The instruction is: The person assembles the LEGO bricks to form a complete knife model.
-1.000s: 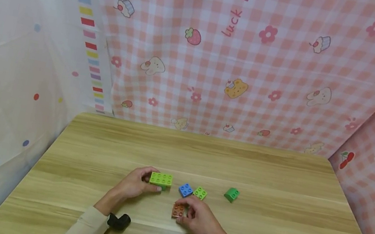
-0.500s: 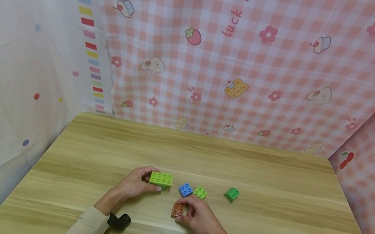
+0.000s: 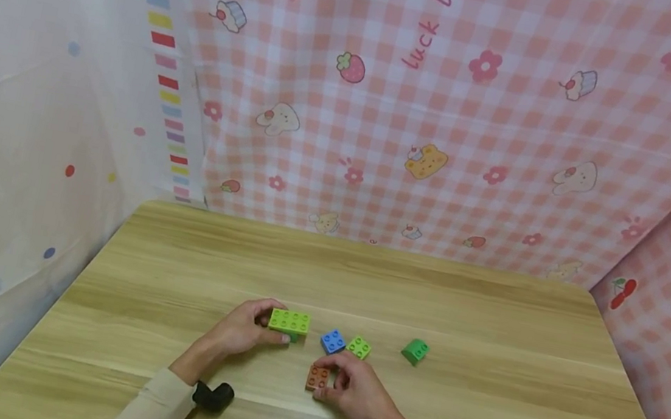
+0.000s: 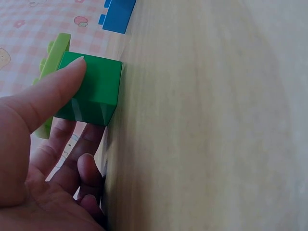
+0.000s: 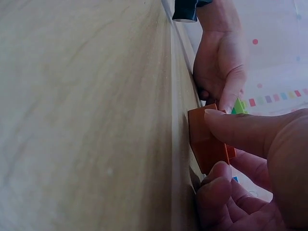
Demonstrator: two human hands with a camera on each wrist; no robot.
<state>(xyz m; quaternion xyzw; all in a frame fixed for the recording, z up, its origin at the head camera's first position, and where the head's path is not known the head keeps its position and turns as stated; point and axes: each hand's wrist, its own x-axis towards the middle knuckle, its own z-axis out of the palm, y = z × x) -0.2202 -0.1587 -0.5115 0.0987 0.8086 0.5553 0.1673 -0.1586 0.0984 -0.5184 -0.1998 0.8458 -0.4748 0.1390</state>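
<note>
My left hand (image 3: 244, 327) pinches a green block (image 4: 94, 86) between thumb and fingers. On top of that block sits a wider lime-green brick (image 3: 289, 321) with two rows of studs. To the right and nearer to me, my right hand (image 3: 360, 392) pinches an orange-brown brick (image 5: 207, 137) at the table surface, thumb on its near side. Just beyond that hand lie a blue brick (image 3: 333, 342) and a small lime-green brick (image 3: 359, 348), close side by side. A green brick with a curved side (image 3: 415, 351) lies apart, farther right.
The bricks all stand on a wood-grain table (image 3: 492, 312). Patterned cloth (image 3: 382, 173) hangs behind its far edge and at both sides. Black camera mounts are worn at the left wrist (image 3: 212, 397) and the right wrist.
The orange-brown brick and my right hand have shifted very slightly left. The left hand keeps its hold, and the head view has tilted a little.
</note>
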